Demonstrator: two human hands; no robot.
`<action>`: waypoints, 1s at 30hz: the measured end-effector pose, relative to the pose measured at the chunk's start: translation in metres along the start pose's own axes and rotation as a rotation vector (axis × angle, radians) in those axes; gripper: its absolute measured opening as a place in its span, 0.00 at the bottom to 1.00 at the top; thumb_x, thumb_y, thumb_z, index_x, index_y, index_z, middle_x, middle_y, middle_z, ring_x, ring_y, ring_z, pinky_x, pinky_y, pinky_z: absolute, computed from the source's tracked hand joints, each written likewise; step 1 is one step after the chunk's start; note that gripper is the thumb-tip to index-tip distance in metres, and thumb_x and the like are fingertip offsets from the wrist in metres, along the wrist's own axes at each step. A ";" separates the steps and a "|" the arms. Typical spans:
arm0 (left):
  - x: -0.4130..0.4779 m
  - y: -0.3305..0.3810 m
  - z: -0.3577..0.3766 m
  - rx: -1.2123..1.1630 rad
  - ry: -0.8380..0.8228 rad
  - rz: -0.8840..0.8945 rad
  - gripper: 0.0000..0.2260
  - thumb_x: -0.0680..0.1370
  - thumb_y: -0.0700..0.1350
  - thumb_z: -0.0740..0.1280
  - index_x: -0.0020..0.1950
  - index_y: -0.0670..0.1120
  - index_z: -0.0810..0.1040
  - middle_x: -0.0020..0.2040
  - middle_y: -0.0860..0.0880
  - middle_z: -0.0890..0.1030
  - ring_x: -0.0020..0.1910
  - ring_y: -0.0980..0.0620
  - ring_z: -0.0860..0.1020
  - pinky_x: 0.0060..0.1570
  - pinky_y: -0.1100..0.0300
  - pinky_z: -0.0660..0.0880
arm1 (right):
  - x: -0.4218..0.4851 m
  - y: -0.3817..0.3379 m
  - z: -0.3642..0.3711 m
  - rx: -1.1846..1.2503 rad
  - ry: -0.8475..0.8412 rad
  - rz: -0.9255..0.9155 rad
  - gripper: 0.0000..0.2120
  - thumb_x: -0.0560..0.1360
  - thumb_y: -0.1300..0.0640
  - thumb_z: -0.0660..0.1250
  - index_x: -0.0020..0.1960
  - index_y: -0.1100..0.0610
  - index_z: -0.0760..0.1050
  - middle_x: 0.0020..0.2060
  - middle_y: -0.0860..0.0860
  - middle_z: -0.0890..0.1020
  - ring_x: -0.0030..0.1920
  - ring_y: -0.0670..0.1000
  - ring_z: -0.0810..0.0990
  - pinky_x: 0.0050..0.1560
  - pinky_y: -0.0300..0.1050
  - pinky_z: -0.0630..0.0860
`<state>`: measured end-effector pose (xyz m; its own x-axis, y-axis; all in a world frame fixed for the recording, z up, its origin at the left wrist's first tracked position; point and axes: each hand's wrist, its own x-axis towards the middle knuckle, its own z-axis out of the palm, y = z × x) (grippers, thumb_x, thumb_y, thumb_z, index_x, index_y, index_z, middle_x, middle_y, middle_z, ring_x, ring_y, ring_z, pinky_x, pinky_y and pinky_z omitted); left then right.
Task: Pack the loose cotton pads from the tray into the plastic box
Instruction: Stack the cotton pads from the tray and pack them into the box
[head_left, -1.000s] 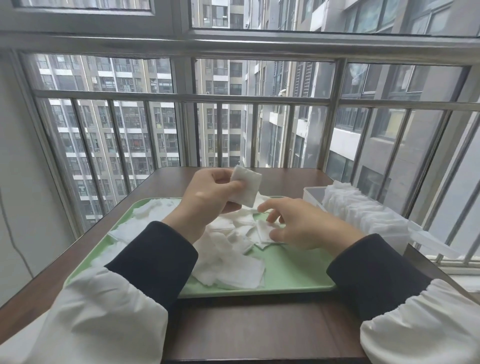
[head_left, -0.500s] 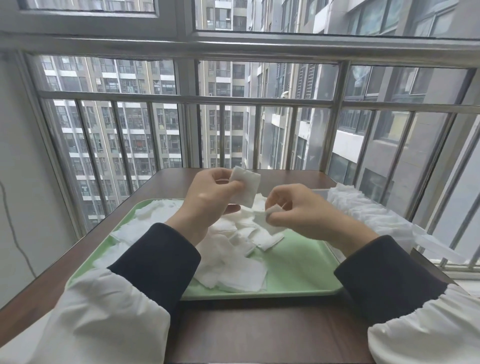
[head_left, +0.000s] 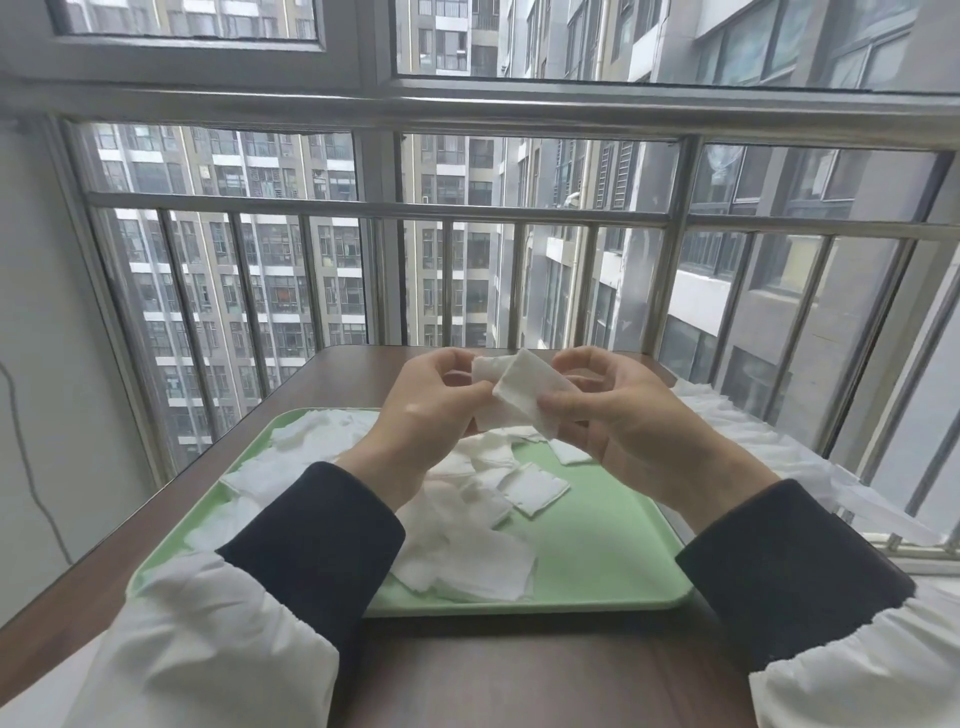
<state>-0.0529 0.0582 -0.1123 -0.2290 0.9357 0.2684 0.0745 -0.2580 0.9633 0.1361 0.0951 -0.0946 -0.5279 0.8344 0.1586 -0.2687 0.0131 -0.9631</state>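
The right hand (head_left: 613, 415) has come up off the tray (head_left: 597, 561) to meet the left hand (head_left: 426, 410) — each pinches a cotton pad (head_left: 530, 395), the two pads touching above the loose pads (head_left: 467, 551) — with the pad-filled plastic box (head_left: 769, 452) at the worktop's (head_left: 493, 670) right edge.

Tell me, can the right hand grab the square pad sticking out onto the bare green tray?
Probably, but not yet: the right hand is pinching another pad. Nothing covers the square pad just below it, so the way looks free.
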 end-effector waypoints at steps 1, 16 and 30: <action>-0.001 0.000 0.001 -0.013 -0.007 0.001 0.07 0.74 0.38 0.76 0.51 0.43 0.82 0.48 0.42 0.87 0.47 0.46 0.86 0.48 0.54 0.84 | 0.000 0.000 0.000 0.009 -0.009 0.004 0.20 0.67 0.70 0.74 0.56 0.62 0.74 0.52 0.63 0.81 0.48 0.59 0.85 0.43 0.45 0.82; -0.010 0.011 0.015 -0.155 -0.100 -0.014 0.10 0.79 0.38 0.71 0.59 0.41 0.77 0.47 0.44 0.87 0.48 0.45 0.87 0.45 0.57 0.83 | -0.004 0.001 0.006 -0.299 0.161 -0.021 0.09 0.70 0.55 0.77 0.42 0.53 0.77 0.38 0.50 0.80 0.36 0.48 0.71 0.41 0.45 0.66; -0.014 0.022 0.018 -0.377 -0.192 -0.119 0.17 0.80 0.48 0.68 0.63 0.38 0.77 0.55 0.38 0.85 0.53 0.42 0.85 0.50 0.55 0.83 | 0.005 0.013 0.008 -0.389 0.198 -0.120 0.08 0.77 0.53 0.72 0.47 0.53 0.74 0.39 0.49 0.78 0.35 0.45 0.74 0.34 0.36 0.71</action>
<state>-0.0301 0.0435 -0.0950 -0.0276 0.9828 0.1824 -0.3091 -0.1819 0.9335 0.1241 0.0951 -0.1043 -0.3369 0.9033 0.2656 0.0244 0.2904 -0.9566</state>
